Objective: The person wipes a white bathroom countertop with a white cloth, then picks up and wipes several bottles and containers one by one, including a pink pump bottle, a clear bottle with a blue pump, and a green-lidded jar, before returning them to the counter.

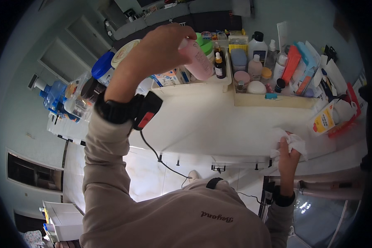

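My left hand (167, 46) grips a pink bottle (198, 60) by its top end. The bottle leans over the front part of a cream storage tray (189, 88); whether its base touches the tray I cannot tell. Beside it in that tray stand two small dark dropper bottles (219, 65), a green-lidded jar (207, 48) and a printed carton (169, 77). Near the front right of the white tabletop (204, 124), my right hand (287, 153) holds a crumpled white tissue (294, 142) against the surface.
A second cream tray (272, 101) holds several bottles, jars and boxes. Right of it lie a yellow-and-white pack (324, 119) and a red-edged item (353, 108). A blue-lidded tub (102, 68) and clear blue bottle (57, 90) crowd the left. A cable (155, 152) hangs from my left wrist.
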`<action>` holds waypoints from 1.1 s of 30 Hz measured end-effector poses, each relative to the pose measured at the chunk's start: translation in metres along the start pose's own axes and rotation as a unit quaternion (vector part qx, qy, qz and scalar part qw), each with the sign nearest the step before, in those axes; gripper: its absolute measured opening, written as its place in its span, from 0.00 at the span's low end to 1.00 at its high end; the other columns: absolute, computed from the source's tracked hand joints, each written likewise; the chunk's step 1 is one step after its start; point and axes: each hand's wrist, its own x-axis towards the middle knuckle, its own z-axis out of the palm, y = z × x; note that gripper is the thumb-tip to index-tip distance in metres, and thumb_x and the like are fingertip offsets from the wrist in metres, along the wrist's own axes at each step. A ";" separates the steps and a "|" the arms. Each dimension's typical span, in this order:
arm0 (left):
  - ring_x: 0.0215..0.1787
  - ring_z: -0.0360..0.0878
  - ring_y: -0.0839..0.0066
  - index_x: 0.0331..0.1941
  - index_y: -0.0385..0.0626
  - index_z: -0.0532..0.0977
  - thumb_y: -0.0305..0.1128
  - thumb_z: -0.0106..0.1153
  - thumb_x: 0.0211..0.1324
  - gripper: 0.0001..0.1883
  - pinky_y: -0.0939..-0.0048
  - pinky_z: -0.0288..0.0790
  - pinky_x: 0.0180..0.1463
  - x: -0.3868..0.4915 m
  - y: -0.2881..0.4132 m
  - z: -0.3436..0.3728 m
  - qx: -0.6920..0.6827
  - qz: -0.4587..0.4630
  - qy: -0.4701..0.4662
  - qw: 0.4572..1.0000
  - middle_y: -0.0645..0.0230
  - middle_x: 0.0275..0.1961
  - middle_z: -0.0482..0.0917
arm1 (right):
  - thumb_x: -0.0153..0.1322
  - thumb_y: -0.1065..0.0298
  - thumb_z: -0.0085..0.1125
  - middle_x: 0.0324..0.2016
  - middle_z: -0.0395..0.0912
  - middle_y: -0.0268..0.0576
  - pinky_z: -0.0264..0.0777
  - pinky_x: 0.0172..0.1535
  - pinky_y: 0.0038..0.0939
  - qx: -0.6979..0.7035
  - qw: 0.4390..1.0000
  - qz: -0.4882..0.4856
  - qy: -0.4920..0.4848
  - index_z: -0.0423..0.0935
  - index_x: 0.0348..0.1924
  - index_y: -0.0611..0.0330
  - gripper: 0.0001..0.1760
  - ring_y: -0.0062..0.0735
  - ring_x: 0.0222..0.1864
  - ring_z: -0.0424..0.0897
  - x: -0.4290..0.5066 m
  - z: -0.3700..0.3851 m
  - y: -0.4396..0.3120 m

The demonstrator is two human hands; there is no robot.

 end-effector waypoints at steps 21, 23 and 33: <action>0.45 0.78 0.55 0.44 0.43 0.72 0.31 0.63 0.38 0.23 0.61 0.72 0.47 0.046 -0.004 0.084 -0.029 -0.034 -0.112 0.993 0.54 0.40 0.79 | 0.69 0.73 0.51 0.26 0.73 0.42 0.66 0.35 0.29 -0.031 0.999 -0.023 -0.018 0.74 0.39 0.69 0.09 0.29 0.29 0.71 0.000 -0.001 -0.007; 0.44 0.78 0.54 0.43 0.42 0.72 0.31 0.63 0.38 0.22 0.61 0.72 0.47 0.048 -0.003 0.087 -0.026 -0.044 -0.117 0.992 0.54 0.39 0.79 | 0.69 0.73 0.51 0.25 0.73 0.41 0.66 0.34 0.28 -0.050 0.996 -0.070 -0.008 0.74 0.39 0.69 0.09 0.28 0.28 0.71 0.001 -0.001 -0.005; 0.45 0.77 0.53 0.47 0.44 0.68 0.30 0.68 0.36 0.28 0.59 0.73 0.45 0.043 -0.002 0.098 -0.003 -0.028 -0.079 0.996 0.56 0.47 0.71 | 0.69 0.74 0.50 0.24 0.71 0.36 0.64 0.30 0.24 -0.025 0.997 -0.076 0.019 0.74 0.38 0.70 0.09 0.22 0.26 0.68 0.001 0.003 -0.001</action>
